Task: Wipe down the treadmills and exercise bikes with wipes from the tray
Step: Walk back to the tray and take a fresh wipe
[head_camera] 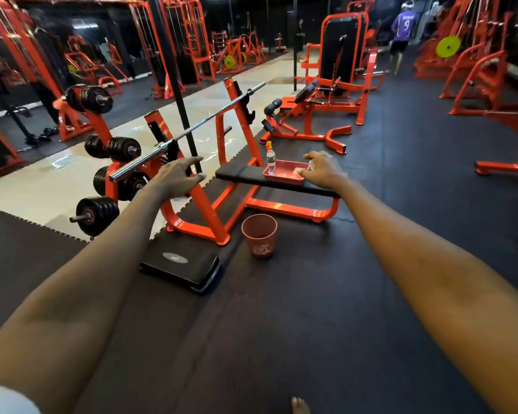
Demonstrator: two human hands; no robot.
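Red plastic tray (283, 181) is seen on the black padded surface (237, 174) of an orange weight bench, at twelve o'clock from the camera wearer. A clear spray bottle (271, 160) is stood upright in its nine o'clock corner and a pale wipe (295, 171) is laid toward its three o'clock side. The right hand (323, 172) is held over the tray's three o'clock edge, its fingers (305, 173) bent downward by the wipe; whether anything is pinched cannot be told. The left hand (178, 179) is stretched out at eleven o'clock, loosely spread with nothing held, before a chrome barbell (192, 130). A pink mesh wastebasket (259, 234) is set on the black floor mat at six o'clock of the bench.
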